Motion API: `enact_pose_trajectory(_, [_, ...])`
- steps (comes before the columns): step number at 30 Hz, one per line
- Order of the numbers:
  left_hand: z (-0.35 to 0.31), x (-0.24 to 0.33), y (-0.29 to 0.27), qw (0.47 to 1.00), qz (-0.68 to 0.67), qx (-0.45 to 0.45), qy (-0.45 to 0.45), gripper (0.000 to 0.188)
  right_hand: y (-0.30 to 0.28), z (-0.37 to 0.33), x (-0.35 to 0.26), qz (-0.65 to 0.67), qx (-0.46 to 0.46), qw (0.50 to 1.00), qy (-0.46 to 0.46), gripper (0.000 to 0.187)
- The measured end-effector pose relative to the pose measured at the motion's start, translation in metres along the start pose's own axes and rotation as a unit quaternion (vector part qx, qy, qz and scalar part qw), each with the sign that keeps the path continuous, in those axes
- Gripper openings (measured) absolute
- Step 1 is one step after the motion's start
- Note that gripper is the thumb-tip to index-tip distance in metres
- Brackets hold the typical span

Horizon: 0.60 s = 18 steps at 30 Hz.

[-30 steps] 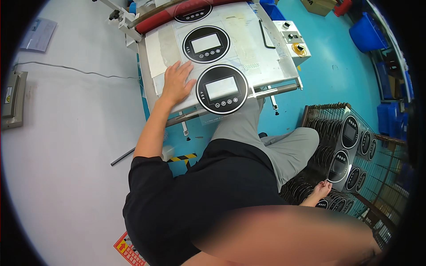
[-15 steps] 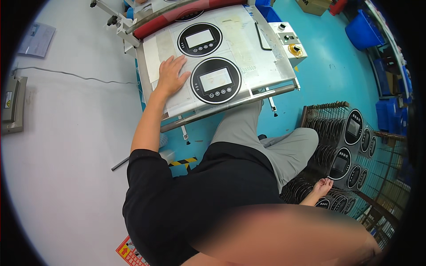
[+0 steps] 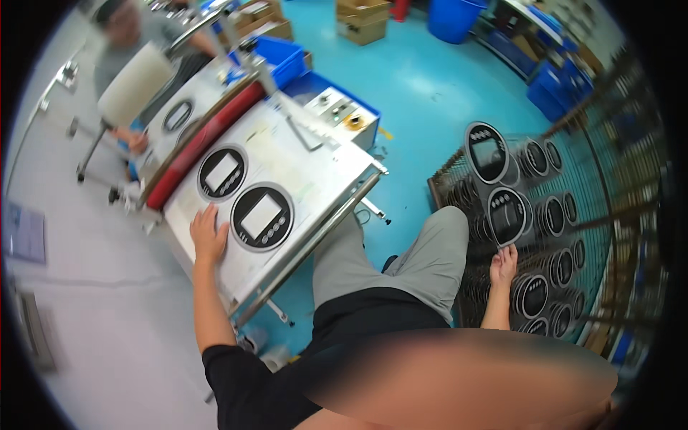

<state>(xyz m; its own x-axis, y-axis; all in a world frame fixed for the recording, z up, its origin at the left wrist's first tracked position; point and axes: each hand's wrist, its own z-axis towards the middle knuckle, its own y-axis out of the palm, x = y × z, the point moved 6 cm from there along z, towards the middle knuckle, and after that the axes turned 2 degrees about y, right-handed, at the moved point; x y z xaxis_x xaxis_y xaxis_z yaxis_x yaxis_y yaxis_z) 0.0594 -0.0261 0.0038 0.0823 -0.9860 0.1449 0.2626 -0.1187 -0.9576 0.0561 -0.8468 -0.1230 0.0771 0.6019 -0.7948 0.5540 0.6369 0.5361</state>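
My left hand (image 3: pixel 208 235) lies flat, fingers stretched, on the pale bed of a roller machine (image 3: pixel 315 193). Close to its fingertips on that bed are a round black panel (image 3: pixel 223 172) with a white rectangular window and, nearer me, a second round panel (image 3: pixel 263 217). Off to the right, my right hand (image 3: pixel 504 265) pinches the lower edge of a sheet (image 3: pixel 510 180) bearing two more round black panels, one above the other. That sheet stands upright at the front of a wire rack (image 3: pixel 448 188) holding several similar sheets.
Across the far end of the bed runs a red roller (image 3: pixel 204 143); a co-worker (image 3: pixel 140 43) sits beyond it. A hex key (image 3: pixel 301 132) lies on the bed near a control box (image 3: pixel 342 115). Blue bins (image 3: pixel 276 57) and cardboard boxes (image 3: pixel 362 21) stand farther back.
The view has turned right, so the machine appears farther left and the co-worker has come into view. My left hand stays on the bed; my right hand remains at the sheet's lower edge.
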Motion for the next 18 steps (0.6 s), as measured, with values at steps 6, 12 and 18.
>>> enact_pose_trajectory(6, [0.014, -0.010, 0.009, 1.000, -0.008, -0.013, 0.025, 0.052, 0.044, -0.022, -0.008, 0.001, -0.129, 0.992, 0.011, 0.023])
enact_pose_trajectory(12, [0.028, -0.004, -0.006, 0.996, 0.089, -0.023, -0.003, 0.054, 0.098, -0.040, -0.021, -0.104, -0.177, 0.978, 0.032, 0.020])
enact_pose_trajectory(18, [0.103, 0.173, -0.085, 0.974, -0.220, 0.005, 0.053, 0.042, 0.128, -0.055, -0.020, -0.270, -0.218, 0.937, 0.037, 0.027])
